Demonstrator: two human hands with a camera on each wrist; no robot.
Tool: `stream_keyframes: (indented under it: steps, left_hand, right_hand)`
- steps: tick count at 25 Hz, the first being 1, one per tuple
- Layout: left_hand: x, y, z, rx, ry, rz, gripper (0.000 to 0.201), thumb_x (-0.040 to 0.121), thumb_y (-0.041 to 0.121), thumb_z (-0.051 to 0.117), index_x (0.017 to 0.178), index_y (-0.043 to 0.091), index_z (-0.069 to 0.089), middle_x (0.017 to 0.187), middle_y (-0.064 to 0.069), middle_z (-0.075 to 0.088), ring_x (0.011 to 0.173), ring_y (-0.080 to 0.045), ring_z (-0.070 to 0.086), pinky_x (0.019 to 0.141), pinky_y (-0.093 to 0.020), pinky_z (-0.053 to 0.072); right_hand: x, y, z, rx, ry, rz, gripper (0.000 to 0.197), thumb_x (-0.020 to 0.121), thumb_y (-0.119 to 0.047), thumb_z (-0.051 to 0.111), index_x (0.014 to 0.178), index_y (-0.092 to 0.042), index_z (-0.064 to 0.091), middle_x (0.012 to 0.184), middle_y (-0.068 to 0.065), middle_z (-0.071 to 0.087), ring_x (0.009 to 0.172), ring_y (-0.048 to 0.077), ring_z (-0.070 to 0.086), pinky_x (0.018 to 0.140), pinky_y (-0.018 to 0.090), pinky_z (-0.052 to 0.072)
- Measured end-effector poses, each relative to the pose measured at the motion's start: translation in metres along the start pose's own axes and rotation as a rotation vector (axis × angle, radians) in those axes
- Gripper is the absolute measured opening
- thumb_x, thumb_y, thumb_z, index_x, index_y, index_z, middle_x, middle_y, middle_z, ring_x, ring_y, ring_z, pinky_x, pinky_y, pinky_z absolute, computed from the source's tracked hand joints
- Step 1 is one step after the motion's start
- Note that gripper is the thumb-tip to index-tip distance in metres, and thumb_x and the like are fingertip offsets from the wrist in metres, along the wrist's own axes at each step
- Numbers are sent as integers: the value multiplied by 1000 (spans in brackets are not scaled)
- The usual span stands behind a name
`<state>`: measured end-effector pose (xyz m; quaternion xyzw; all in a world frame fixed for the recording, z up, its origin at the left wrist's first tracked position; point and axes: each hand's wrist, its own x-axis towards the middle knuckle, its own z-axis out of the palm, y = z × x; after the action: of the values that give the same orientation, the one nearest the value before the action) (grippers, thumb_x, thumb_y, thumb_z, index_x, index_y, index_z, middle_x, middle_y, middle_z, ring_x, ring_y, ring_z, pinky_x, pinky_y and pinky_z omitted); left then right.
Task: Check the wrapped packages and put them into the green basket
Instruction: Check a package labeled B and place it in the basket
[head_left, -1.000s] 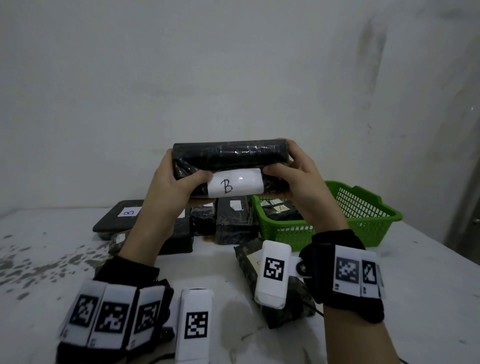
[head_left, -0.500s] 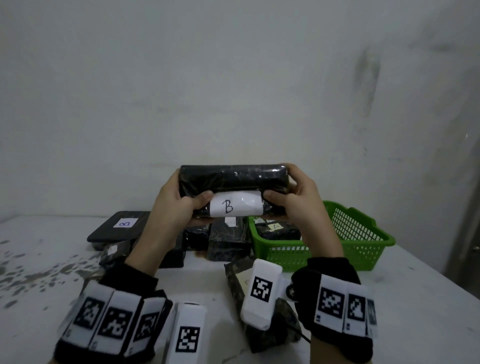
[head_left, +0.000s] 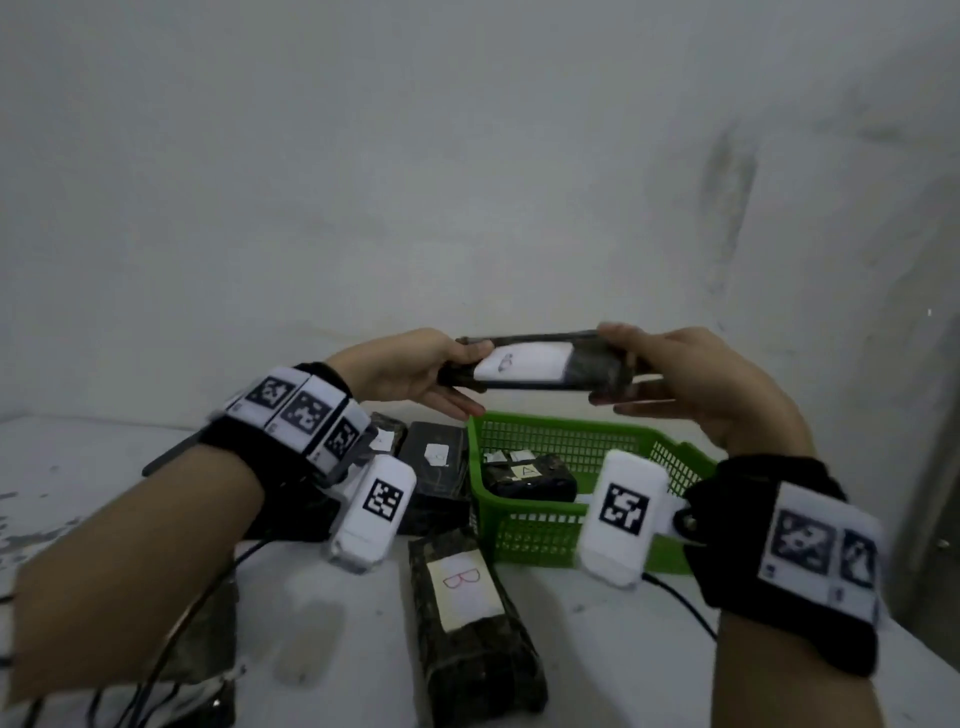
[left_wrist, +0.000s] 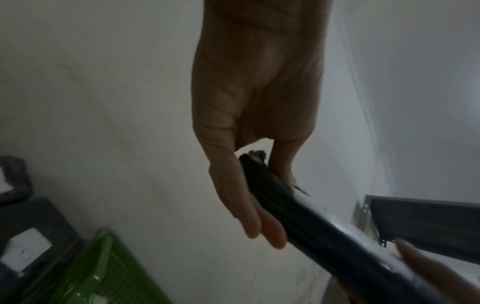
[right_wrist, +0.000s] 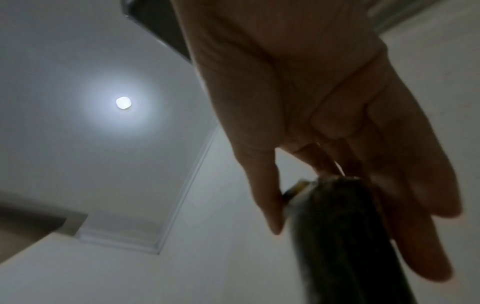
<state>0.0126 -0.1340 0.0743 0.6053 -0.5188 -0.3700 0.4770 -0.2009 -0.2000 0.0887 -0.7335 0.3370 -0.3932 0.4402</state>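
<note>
A black wrapped package (head_left: 530, 364) with a white label lies flat in the air above the green basket (head_left: 524, 512). My left hand (head_left: 452, 371) pinches its left end between thumb and fingers, and my right hand (head_left: 618, 366) pinches its right end the same way. The left wrist view shows the left hand (left_wrist: 249, 195) clamped on the package (left_wrist: 324, 226), with the basket (left_wrist: 85, 273) below. In the right wrist view the thumb and fingers of the right hand (right_wrist: 324, 185) hold the package's end (right_wrist: 345, 236). One package labelled A (head_left: 530, 475) lies inside the basket.
A package labelled B (head_left: 467, 613) lies on the white table (head_left: 623, 649) in front of the basket. Several more dark packages (head_left: 436, 467) sit left of the basket near the wall. Cables (head_left: 171, 623) trail across the table's near left.
The package has tipped from label-facing-me to lying flat with the label up. It has moved right and now hangs over the basket, still held at both ends.
</note>
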Motion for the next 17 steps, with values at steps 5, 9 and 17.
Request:
stream_keyframes:
  steps: [5, 9, 17]
  left_hand:
    - [44, 5, 21, -11, -33, -40, 33, 94, 33, 46, 111, 5, 51, 90, -12, 61, 57, -10, 68, 57, -21, 57]
    - [75, 5, 40, 79, -47, -104, 60, 93, 42, 45, 130, -5, 39, 116, -24, 59, 83, -25, 68, 75, -32, 56]
    - [120, -20, 38, 279, -74, -234, 79, 89, 52, 44, 141, -4, 24, 135, -25, 46, 92, -26, 58, 95, -40, 48]
  right_hand:
    - [29, 5, -36, -35, -97, 127, 14, 90, -21, 57, 104, -19, 58, 89, 15, 64, 55, 22, 69, 51, 23, 57]
    - [51, 23, -61, 123, 32, 222, 10, 87, -14, 61, 85, -4, 62, 79, 21, 61, 47, 23, 65, 45, 23, 55]
    - [109, 86, -60, -463, 14, 437, 11, 84, -5, 65, 86, 1, 57, 79, 19, 62, 59, 31, 63, 46, 34, 56]
